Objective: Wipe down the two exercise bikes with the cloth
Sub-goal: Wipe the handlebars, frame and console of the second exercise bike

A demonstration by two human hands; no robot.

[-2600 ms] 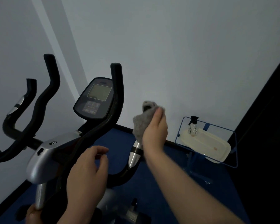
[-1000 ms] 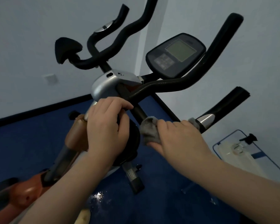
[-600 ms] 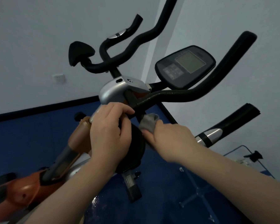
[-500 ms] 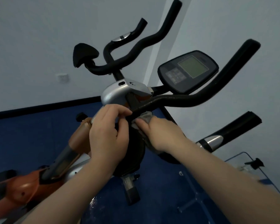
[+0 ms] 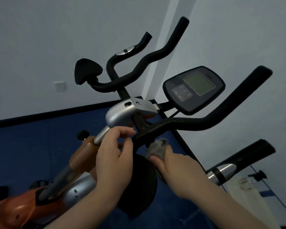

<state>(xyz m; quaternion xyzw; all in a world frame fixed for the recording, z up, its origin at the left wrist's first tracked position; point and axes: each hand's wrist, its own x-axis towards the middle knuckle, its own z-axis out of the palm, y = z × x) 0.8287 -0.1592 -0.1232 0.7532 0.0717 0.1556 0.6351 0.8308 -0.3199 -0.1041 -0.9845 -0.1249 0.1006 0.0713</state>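
Orange and silver frame of the near exercise bike (image 5: pixel 82 156) rises from the floor's lower-left corner, where a person wipes its handlebar. The left hand (image 5: pixel 113 156), fingers curled, closes on the steel stem just under the silver clamp. The right hand (image 5: pixel 175 164) pinches a crumpled grey cloth (image 5: pixel 157 147), bunched against the underside of the black handlebar (image 5: pixel 188 124) at its centre. The wipe appears mid-stroke; next, probably, the cloth must travel outward along the grip. The dark console (image 5: pixel 194 90) sits above, the second bike's handlebars (image 5: pixel 139 63) behind.
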